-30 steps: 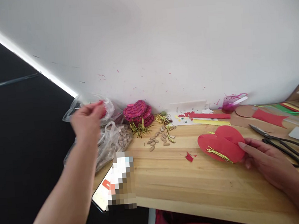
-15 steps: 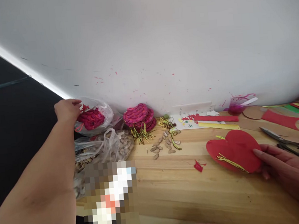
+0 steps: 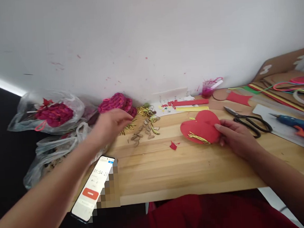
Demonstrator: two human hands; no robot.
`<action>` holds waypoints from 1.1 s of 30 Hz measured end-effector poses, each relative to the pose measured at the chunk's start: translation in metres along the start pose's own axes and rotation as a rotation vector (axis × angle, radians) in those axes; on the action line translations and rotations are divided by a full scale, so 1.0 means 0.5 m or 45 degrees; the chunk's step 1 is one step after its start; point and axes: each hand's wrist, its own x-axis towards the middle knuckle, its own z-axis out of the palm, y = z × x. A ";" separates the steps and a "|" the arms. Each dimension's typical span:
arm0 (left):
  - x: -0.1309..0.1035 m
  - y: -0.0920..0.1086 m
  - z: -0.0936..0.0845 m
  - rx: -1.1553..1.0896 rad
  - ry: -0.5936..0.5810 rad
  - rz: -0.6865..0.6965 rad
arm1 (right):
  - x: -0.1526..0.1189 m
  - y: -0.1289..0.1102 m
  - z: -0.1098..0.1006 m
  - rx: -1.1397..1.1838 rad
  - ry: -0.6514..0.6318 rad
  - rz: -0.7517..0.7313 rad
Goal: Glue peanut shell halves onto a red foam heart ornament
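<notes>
My right hand (image 3: 235, 135) pinches the right edge of a red paper heart (image 3: 201, 127), which has yellow-green strands across its lower part, just above the wooden table. My left hand (image 3: 113, 124) is in the air in front of a stack of pink-purple round pieces (image 3: 117, 102); it is slightly blurred, and whether its curled fingers hold anything does not show. Left of it, a plastic bag (image 3: 77, 113) holds another pink-purple piece (image 3: 54, 114) with a red star-like bit on top. A small red scrap (image 3: 173, 145) lies left of the heart.
Peanuts (image 3: 140, 132) and yarn (image 3: 145, 111) lie mid-table. Red (image 3: 190, 103) and yellow strips are behind. Black scissors (image 3: 247, 120) and a blue glue gun (image 3: 297, 127) lie right. A lit phone (image 3: 94, 188) is at the front left edge.
My left hand has left the plastic bag and moved right, towards the stack. The view has turned to the right. My right hand still holds the heart.
</notes>
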 end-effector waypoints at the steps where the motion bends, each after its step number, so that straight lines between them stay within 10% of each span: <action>1: -0.009 0.044 0.043 -0.153 -0.146 0.113 | 0.000 0.000 0.001 0.026 0.002 -0.018; 5: -0.032 0.167 0.166 -0.393 -0.493 0.342 | -0.001 -0.001 0.005 0.093 -0.007 -0.048; 11: 0.005 0.191 0.227 -0.511 -0.618 0.294 | -0.005 -0.007 0.007 0.138 -0.007 -0.040; 33: -0.016 0.218 0.217 -0.273 -0.564 0.121 | -0.002 0.003 0.001 0.133 -0.002 -0.057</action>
